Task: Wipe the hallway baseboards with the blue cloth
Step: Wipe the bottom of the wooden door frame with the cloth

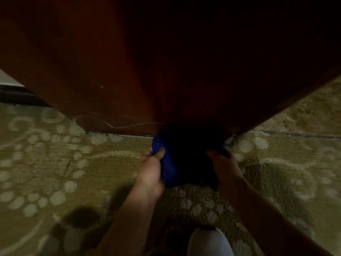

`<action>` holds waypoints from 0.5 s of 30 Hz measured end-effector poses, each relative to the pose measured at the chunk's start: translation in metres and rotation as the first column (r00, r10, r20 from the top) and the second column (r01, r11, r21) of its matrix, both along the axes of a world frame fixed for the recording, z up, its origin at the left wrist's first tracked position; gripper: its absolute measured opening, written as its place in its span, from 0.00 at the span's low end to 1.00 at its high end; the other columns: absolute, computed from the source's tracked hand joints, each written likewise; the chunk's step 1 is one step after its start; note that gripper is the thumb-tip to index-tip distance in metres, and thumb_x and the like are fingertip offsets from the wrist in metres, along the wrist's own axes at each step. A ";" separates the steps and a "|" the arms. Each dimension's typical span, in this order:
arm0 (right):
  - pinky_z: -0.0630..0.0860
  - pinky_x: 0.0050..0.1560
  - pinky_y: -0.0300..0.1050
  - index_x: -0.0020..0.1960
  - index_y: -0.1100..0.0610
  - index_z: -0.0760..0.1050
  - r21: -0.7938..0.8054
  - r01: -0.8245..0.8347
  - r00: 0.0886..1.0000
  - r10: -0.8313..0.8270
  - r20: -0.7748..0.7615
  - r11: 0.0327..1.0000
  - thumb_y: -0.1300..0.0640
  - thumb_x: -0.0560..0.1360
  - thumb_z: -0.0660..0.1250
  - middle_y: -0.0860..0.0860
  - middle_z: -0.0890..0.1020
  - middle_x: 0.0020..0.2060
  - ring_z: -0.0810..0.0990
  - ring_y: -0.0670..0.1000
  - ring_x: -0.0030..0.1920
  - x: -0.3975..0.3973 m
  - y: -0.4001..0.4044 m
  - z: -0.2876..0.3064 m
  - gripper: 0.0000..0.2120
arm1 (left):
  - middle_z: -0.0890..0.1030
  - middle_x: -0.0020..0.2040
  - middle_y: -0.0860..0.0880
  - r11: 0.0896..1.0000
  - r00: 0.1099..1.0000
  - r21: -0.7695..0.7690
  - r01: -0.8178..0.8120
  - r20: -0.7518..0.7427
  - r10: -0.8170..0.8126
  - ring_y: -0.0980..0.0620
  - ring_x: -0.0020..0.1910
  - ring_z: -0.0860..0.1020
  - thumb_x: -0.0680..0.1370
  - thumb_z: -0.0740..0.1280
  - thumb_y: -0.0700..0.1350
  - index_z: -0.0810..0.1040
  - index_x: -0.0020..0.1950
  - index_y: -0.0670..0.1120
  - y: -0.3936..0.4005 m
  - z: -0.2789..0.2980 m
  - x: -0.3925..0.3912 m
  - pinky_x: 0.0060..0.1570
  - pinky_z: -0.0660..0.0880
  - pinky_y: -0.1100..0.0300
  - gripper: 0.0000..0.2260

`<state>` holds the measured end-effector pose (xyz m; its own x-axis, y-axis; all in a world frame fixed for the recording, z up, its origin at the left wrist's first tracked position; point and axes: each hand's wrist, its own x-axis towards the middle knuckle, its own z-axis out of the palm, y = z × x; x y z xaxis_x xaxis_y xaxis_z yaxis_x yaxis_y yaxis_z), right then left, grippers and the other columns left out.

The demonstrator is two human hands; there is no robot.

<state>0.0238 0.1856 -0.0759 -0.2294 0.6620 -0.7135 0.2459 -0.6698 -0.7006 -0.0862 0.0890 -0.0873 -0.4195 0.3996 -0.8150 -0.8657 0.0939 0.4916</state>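
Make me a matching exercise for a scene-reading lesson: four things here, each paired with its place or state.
Things:
1. blue cloth
2. left hand
3. carpet
4. shoe

Places or states:
A. patterned, covers the floor
B. pale, at the bottom edge
C. held between both hands at the wooden corner
D. grips the cloth's left edge

Pairs: 1-C, 2-D, 3-A, 4-B

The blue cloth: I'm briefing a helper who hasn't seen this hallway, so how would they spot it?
Find the dark wooden corner meeting the patterned carpet. At its foot, the blue cloth hangs stretched between two hands, the only blue thing there.
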 end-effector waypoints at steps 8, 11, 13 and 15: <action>0.77 0.58 0.56 0.46 0.50 0.72 -0.031 -0.079 0.977 0.071 -0.202 0.996 0.59 0.78 0.66 0.50 0.79 0.46 0.80 0.54 0.50 -0.071 -0.021 0.023 0.05 | 0.83 0.60 0.46 0.951 0.953 0.159 -0.264 -0.109 0.283 0.47 0.54 0.83 0.82 0.61 0.46 0.73 0.68 0.47 -0.024 0.017 -0.058 0.41 0.83 0.53 0.15; 0.76 0.61 0.57 0.52 0.51 0.74 0.007 -0.042 0.993 0.043 -0.113 0.999 0.61 0.78 0.64 0.50 0.79 0.48 0.79 0.53 0.51 -0.070 -0.024 0.010 0.06 | 0.82 0.60 0.44 0.973 0.969 0.014 -0.230 -0.092 0.230 0.42 0.56 0.82 0.83 0.60 0.45 0.71 0.67 0.47 -0.015 0.003 -0.051 0.44 0.83 0.45 0.12; 0.75 0.62 0.59 0.62 0.57 0.73 -0.020 0.002 0.997 -0.004 -0.079 1.000 0.62 0.78 0.63 0.56 0.80 0.55 0.79 0.57 0.55 -0.068 -0.022 0.002 0.13 | 0.81 0.62 0.41 0.974 0.973 0.005 -0.227 -0.031 0.227 0.40 0.57 0.82 0.82 0.61 0.44 0.70 0.68 0.44 -0.012 0.001 -0.050 0.43 0.83 0.44 0.15; 0.76 0.60 0.61 0.65 0.57 0.71 -0.027 0.039 0.994 -0.042 -0.098 0.999 0.61 0.78 0.63 0.57 0.80 0.56 0.80 0.59 0.55 -0.064 -0.021 0.018 0.15 | 0.82 0.61 0.42 0.967 0.966 0.069 -0.244 -0.076 0.249 0.40 0.57 0.81 0.81 0.62 0.43 0.71 0.69 0.43 -0.012 0.009 -0.048 0.46 0.82 0.46 0.16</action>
<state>-0.0404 0.1646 -0.0577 -0.2731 0.6544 -0.7051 0.1486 -0.6955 -0.7030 -0.1342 0.0765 -0.0784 -0.5766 0.3211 -0.7513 -0.8141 -0.1478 0.5616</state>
